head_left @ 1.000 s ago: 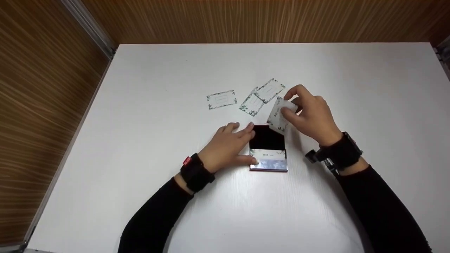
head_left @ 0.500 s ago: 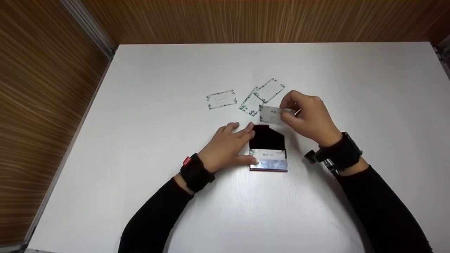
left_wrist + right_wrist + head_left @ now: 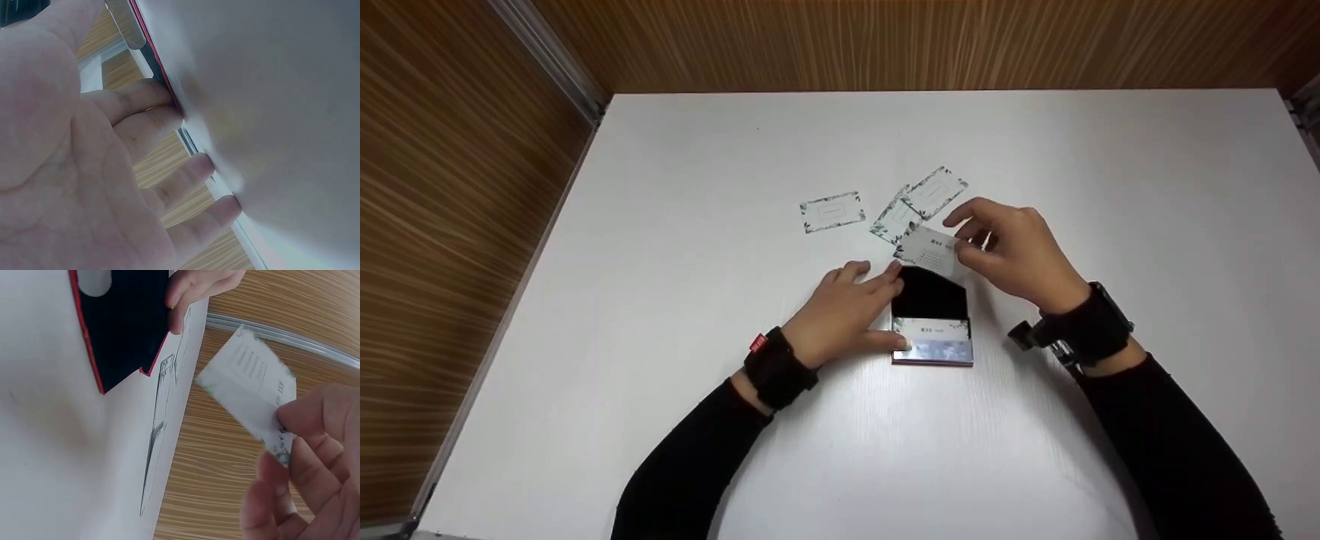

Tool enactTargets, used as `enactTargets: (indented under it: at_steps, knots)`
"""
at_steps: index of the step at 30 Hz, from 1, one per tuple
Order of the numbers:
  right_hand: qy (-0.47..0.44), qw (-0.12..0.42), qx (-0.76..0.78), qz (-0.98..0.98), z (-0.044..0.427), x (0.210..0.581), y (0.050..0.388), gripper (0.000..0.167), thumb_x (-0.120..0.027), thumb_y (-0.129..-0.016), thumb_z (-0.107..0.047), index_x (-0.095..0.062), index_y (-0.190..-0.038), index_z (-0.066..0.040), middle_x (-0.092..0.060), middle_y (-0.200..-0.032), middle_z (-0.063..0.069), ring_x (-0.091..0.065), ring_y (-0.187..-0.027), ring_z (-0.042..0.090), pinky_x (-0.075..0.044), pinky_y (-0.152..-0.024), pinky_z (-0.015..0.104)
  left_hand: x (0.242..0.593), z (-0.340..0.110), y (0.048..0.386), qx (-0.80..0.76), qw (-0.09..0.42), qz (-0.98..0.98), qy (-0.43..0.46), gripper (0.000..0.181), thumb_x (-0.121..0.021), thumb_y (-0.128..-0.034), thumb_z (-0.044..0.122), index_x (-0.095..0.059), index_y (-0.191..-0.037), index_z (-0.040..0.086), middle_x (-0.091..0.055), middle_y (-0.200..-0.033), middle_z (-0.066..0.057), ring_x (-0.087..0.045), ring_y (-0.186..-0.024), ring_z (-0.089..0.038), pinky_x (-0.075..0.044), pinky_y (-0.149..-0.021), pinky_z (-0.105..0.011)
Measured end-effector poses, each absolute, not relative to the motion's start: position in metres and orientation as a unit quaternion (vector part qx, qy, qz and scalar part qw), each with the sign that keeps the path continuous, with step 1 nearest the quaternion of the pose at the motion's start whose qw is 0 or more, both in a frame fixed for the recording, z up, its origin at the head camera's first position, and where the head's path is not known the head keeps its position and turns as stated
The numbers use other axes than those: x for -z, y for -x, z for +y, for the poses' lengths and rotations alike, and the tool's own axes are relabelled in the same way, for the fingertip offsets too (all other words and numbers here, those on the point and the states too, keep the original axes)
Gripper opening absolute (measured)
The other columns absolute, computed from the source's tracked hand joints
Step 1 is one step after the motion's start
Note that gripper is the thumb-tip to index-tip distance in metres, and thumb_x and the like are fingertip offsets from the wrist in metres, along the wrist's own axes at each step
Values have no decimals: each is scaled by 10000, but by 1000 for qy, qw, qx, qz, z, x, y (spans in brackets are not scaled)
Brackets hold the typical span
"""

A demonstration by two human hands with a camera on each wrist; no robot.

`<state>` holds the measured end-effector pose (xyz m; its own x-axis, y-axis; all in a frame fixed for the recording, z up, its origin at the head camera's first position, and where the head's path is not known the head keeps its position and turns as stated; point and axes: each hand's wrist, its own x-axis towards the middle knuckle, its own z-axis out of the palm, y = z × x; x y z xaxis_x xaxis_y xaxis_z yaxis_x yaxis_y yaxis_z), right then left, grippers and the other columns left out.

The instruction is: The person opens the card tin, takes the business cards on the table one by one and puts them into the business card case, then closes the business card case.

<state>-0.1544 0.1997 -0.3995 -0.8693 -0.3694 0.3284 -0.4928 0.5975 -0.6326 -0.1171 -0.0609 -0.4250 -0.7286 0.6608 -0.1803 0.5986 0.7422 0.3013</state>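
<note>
Grip of the right hand (image 3: 1014, 251) is clamped on a printed business card (image 3: 928, 249) near one short end, the thumb on its printed face close to a leaf-trimmed corner. In the right wrist view this card is tilted and clear of the counter (image 3: 1147, 187); the head view shows it by the far end of the flap of an unfolded card case (image 3: 934, 296). Left-hand fingers are spread (image 3: 840, 296), the thumb resting on the case's shiny pocket, fingertips at the flap's left edge. Another card (image 3: 934, 330) sits in that pocket. Toward the counter's far edge lie a lone card (image 3: 832, 212) and overlapping cards (image 3: 934, 193).

Such a card should be light, thin and springy, liable to crease if squeezed, perhaps slippery. Best hold is probably by its short edge, flat between thumb and fingertip.
</note>
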Motion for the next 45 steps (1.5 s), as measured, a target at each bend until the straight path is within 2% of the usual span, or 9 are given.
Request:
enactTargets:
  at_steps: [3,10,14,20,27,33,45]
  knots:
    - [-252,66,-379,-888,200,399,154,251,-656,-841,21,-737,-1016,-140,-734,-803,-54,-601,-663,89,-457,-595,179,425,-61,117,-111,140,923,-340,853,-568,-882,685,-397,-1539,169,-235,-1649,5,-256,-1473,-348,-246,-1176,-513]
    - [-293,-1,-343,-892,199,400,152,198,-614,-823,-8,-712,-909,-157,-662,-732,-81,-567,-652,86,-450,-574,244,426,-60,117,-104,137,925,-340,861,-563,-874,699,-403,-1535,171,-250,-1644,11,-256,-1476,-339,-254,-1176,-507]
    - [-327,-39,-320,-888,198,402,151,179,-617,-837,-24,-711,-921,-150,-669,-798,-79,-569,-686,88,-473,-624,276,425,-60,118,-100,139,925,-339,865,-567,-871,702,-428,-1515,142,-263,-1641,5,-254,-1480,-337,-250,-1181,-508]
    - [-350,-60,-308,-883,196,405,151,170,-617,-828,-8,-708,-894,-136,-665,-822,-56,-557,-707,94,-478,-636,280,425,-59,119,-98,142,926,-335,868,-576,-862,705,-424,-1517,155,-250,-1644,10,-249,-1484,-334,-244,-1187,-511]
    - [-345,-80,-289,-889,192,409,149,191,-602,-817,-3,-708,-864,-154,-636,-771,-57,-504,-635,108,-430,-564,270,425,-59,118,-102,139,926,-336,876,-588,-864,693,-411,-1528,151,-249,-1645,9,-256,-1479,-334,-254,-1180,-516]
    - [-335,-112,-267,-896,191,411,147,172,-632,-807,-24,-708,-856,-171,-591,-705,-65,-503,-648,115,-432,-610,286,424,-60,117,-105,145,924,-338,885,-571,-881,687,-372,-1550,144,-214,-1653,1,-240,-1485,-345,-241,-1184,-522]
    - [-354,-161,-253,-886,189,414,146,178,-670,-808,-27,-728,-864,-186,-635,-710,-103,-539,-624,81,-472,-611,287,425,-59,118,-101,148,925,-335,863,-563,-888,688,-376,-1551,169,-209,-1656,13,-235,-1488,-332,-230,-1191,-505]
